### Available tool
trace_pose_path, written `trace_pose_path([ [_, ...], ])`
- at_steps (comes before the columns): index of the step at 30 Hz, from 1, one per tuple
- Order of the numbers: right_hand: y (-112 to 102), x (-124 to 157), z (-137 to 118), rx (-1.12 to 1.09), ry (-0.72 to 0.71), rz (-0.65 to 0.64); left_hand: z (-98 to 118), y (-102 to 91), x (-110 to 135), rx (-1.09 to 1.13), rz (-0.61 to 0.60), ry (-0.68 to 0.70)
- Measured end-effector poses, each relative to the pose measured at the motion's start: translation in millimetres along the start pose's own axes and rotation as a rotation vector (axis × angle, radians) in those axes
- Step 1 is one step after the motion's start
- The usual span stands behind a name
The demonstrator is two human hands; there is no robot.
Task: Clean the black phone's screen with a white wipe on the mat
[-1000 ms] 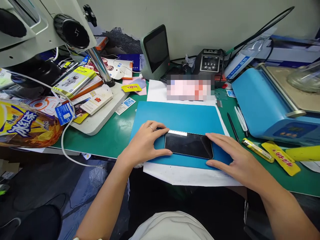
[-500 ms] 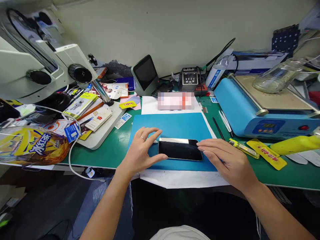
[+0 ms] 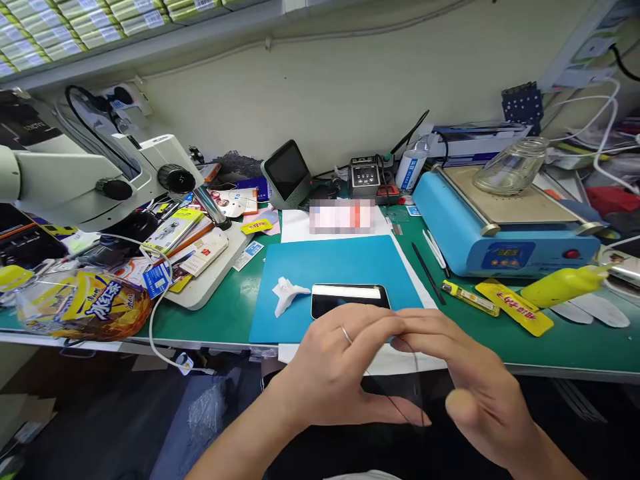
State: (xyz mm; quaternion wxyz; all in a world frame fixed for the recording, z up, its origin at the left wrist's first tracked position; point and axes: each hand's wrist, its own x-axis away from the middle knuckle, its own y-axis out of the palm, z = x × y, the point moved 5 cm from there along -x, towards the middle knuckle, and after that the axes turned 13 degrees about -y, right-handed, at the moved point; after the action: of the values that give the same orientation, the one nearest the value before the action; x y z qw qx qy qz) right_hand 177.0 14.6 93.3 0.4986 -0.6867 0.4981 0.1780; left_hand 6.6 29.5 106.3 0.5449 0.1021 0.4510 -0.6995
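A thin clear sheet with dark edges (image 3: 407, 383), which looks like a phone screen protector, stands tilted between my hands in front of the mat. My left hand (image 3: 340, 367) grips it between the thumb below and the fingers above. My right hand (image 3: 475, 373) reaches in from the right. Its stretched fingers touch the sheet's upper edge, while its thumb is apart from it. Beyond my hands a black-faced phone (image 3: 345, 293) lies flat on the blue mat (image 3: 335, 257), its near part hidden by my left hand. A crumpled white tissue (image 3: 287, 293) lies left of the phone.
A microscope (image 3: 150, 173) and a drink bottle (image 3: 90, 300) stand at the left. On the right are a blue heating plate machine (image 3: 450, 227) with a glass jar (image 3: 513, 167), tweezers (image 3: 435, 250), and a yellow squeeze bottle (image 3: 565, 285). A small screen device (image 3: 287, 173) stands behind the mat.
Both hands have left the phone's sides and come closer to my body, now around the clear sheet. The white tissue has come into full view. The camera has tilted upward.
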Motion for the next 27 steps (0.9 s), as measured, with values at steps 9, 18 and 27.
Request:
trace_pose_path([
  [9, 16.4, 24.0, 18.0, 0.096, 0.041, -0.277, -16.0, 3.3, 21.9, 0.380, -0.136, -0.263],
  [18, 19.2, 6.6, 72.8, 0.394, -0.045, -0.320, -116.3, -44.3, 46.6, -0.114, -0.120, -0.614],
  [27, 37.7, -0.5, 98.2, 0.279, -0.034, -0.458, -123.3, -38.2, 41.7, -0.236, -0.243, -0.546],
])
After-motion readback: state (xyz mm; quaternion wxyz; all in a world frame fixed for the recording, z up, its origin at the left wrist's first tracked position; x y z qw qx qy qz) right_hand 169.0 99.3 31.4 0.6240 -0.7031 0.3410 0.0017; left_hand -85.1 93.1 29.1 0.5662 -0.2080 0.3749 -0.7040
